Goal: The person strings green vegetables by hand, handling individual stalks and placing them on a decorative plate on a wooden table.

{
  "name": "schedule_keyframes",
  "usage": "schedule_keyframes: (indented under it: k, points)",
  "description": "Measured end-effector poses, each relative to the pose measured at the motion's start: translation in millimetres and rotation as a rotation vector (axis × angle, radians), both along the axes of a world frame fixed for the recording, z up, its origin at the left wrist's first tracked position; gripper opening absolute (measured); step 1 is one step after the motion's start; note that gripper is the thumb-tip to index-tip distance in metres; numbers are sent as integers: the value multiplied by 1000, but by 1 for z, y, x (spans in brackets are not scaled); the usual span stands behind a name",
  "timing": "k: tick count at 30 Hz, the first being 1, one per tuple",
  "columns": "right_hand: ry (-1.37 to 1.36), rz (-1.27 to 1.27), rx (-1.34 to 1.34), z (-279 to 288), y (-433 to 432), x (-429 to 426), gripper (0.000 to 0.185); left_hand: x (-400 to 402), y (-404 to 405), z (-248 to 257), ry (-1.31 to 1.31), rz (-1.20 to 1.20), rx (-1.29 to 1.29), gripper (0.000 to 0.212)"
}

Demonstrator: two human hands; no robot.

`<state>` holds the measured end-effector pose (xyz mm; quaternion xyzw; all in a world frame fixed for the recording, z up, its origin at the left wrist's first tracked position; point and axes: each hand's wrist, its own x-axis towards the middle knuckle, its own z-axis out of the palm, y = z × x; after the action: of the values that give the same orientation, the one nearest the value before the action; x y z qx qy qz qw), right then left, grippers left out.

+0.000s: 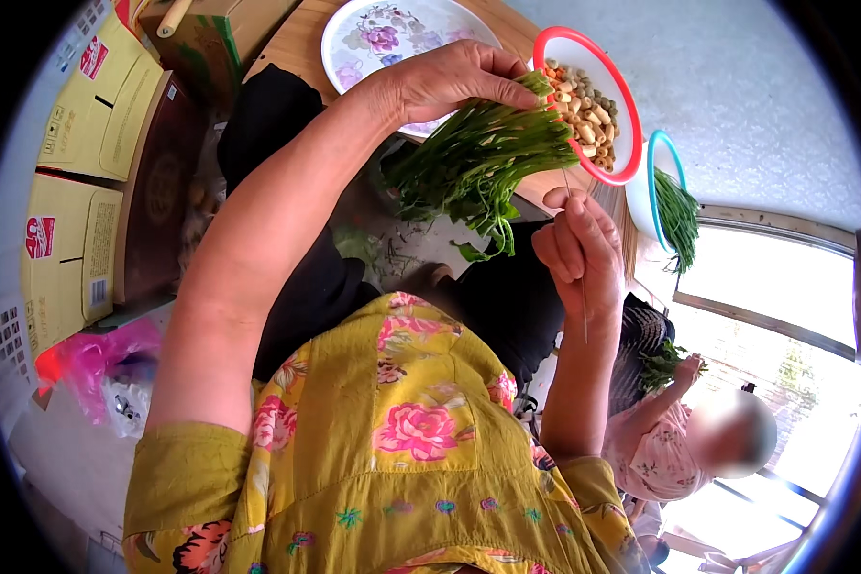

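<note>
My left hand (463, 82) grips a bunch of leafy green stems (495, 140) near its cut ends, with the leaves drooping toward the floor. Pinched between the thumb and fingers of my right hand (581, 240) is a thin strand (566, 181). It runs up toward the stem ends and trails down past my wrist; whether it is a stalk or a string I cannot tell. Just beyond the bunch sits a white bowl with a red rim (638, 136), holding short tan pieces (592, 123) and some orange and grey-green ones.
A round floral tray (341, 39) rests on the wooden table (294, 46). A blue-rimmed white container (642, 194) holds long thin greens (676, 215). Cardboard boxes (72, 251) and a pink plastic bag (104, 359) are at left. Another person (660, 452) at right holds leafy greens (661, 366).
</note>
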<state>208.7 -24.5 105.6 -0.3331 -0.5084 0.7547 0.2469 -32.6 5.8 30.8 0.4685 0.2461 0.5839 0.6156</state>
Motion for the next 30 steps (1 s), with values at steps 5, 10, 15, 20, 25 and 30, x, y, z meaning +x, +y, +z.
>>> schedule_keyframes:
  k: [5, 10, 15, 20, 25, 30]
  points:
    - [19, 6, -23, 1, 3, 4, 25, -5, 2, 1, -51, -54, -18, 22]
    - [25, 24, -5, 3, 7, 4, 26, -2, 2, -1, -13, 12, 18, 25]
    - [4, 32, -8, 7, 8, 2, 26, -4, 4, -3, -24, 11, 28, 26]
    - [74, 66, -52, 4, 11, 3, 26, 3, 5, -11, 29, -104, -13, 37]
    - [57, 45, -46, 0, 19, 7, 25, 9, 13, -6, 167, -94, -92, 32]
    - [90, 85, -108, 3, 29, 6, 25, 11, 5, 6, 73, -155, -178, 36]
